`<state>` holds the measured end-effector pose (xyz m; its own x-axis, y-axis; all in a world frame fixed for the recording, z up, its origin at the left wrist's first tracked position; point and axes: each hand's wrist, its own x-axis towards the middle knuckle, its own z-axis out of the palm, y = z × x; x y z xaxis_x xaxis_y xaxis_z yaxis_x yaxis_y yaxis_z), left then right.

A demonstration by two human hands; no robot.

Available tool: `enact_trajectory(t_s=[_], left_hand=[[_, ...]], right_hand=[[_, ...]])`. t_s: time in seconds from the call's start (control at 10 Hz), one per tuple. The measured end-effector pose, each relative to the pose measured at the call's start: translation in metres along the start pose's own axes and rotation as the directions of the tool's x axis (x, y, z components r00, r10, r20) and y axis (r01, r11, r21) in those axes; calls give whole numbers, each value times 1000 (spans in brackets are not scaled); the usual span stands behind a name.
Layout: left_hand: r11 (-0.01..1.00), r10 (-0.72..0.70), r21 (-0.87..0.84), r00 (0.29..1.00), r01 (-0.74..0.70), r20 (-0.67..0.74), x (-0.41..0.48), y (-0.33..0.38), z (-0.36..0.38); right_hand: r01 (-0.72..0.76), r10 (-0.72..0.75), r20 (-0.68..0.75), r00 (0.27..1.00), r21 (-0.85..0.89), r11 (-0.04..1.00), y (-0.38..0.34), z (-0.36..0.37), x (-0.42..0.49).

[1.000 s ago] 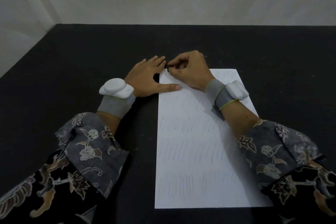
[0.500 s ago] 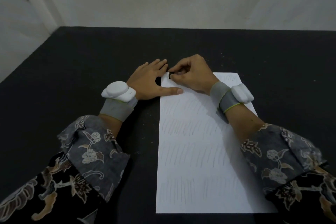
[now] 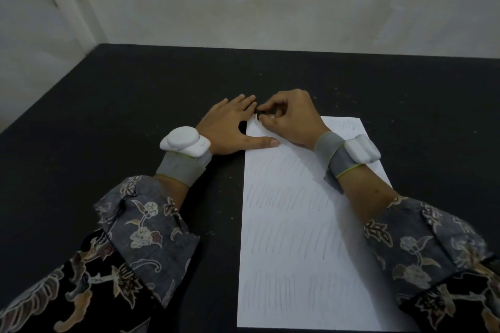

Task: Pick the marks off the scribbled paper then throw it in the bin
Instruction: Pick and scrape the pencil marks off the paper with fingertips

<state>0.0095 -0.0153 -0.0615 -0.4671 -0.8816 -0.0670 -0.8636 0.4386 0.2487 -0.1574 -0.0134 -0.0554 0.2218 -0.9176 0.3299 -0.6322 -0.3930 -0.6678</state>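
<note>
Black, small and mostly covered, an eraser-like object (image 3: 259, 113) sits pinched between the curled fingertips of the right hand (image 3: 290, 117); its exact shape cannot be made out. The pinch point lies at the paper's far left corner, at about 11 o'clock from the sheet's centre. The right palm and wrist cover part of the top edge of the scribbled paper (image 3: 295, 230).

Left hand (image 3: 230, 127): fingers straight and spread, palm flat on the black table (image 3: 108, 116), thumb extended toward 3 o'clock and pressing the sheet's left margin. Its fingertips lie just beside the right hand's pinch.

The paper lies flat, long axis running from 12 to 6 o'clock, directly below both hands. Rows of faint grey pencil strokes cross it; those near the pinch are hard to make out. The right forearm hides part of the right edge. Both wrists carry grey bands with white modules. Patterned sleeves are cut off at the lower frame edge
</note>
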Motion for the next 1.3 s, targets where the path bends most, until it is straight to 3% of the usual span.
enact_trajectory(t_s=[0.1,0.2,0.4,0.5,0.7,0.8,1.0,1.1,1.3], left_hand=[[1000,-4,4,1000,4,7,0,0,-1],[1000,3,4,1000,-3,5,0,0,1],[1000,-1,9,1000,1,14,1,1,0],[1000,5,6,1000,-5,6,1,0,1],[1000,3,14,1000,-3,5,1,0,0],[1000,-1,5,1000,0,6,0,1,1],[1000,-6,16,1000,6,12,1,1,1],[1000,-5,16,1000,5,17,1,1,0],[1000,-7,15,1000,7,10,0,0,0]], right_hand=[[-20,19,34,999,36,999,3,-3,0],[18,-20,-42,999,-46,999,-1,5,0],[19,-19,46,999,-8,1000,2,-1,0],[44,-48,-52,998,-65,997,-1,6,1],[-4,2,85,996,29,1000,2,-3,0],[5,-6,-33,999,-26,1000,-1,5,0],[-10,9,21,1000,30,1000,3,-2,-1],[-12,9,-68,998,-36,999,1,4,1],[-9,9,1,1000,-5,1000,4,0,0]])
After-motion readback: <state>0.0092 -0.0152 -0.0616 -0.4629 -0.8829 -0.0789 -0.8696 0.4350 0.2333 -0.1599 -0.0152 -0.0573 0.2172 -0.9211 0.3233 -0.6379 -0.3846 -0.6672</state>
